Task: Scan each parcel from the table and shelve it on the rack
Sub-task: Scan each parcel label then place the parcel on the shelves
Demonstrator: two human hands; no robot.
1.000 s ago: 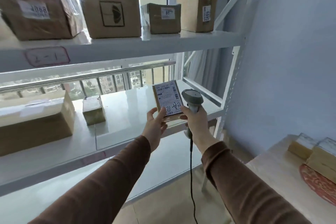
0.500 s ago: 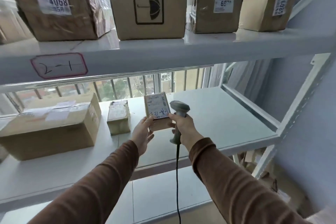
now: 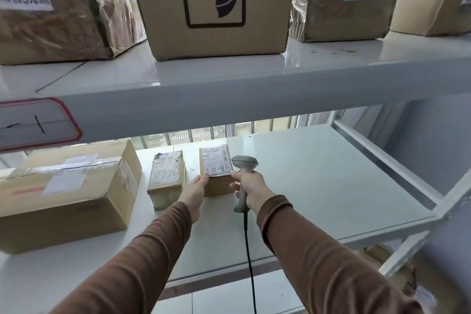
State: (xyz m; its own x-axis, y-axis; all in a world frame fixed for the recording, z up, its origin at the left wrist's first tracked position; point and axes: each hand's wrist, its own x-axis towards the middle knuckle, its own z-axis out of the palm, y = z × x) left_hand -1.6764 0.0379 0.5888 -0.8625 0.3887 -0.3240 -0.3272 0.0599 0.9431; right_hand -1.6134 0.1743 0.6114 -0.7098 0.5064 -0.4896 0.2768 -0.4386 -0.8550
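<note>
A small brown parcel (image 3: 216,168) with a white label on top sits on the white middle shelf (image 3: 318,181) of the rack. My left hand (image 3: 195,190) holds its left side, thumb on the top edge. My right hand (image 3: 251,187) grips a grey barcode scanner (image 3: 243,176) by the handle, and its thumb touches the parcel's right top corner. The scanner's black cable hangs down between my arms.
Another small parcel (image 3: 167,177) marked with handwritten digits stands just left of it, and a large taped carton (image 3: 63,194) further left. The upper shelf (image 3: 254,79) carries several cartons, one with an umbrella mark (image 3: 214,5). The shelf's right half is bare.
Both hands carried the parcel forward and down from mid-air onto the middle shelf beside the small parcel. My view moved closer to the rack.
</note>
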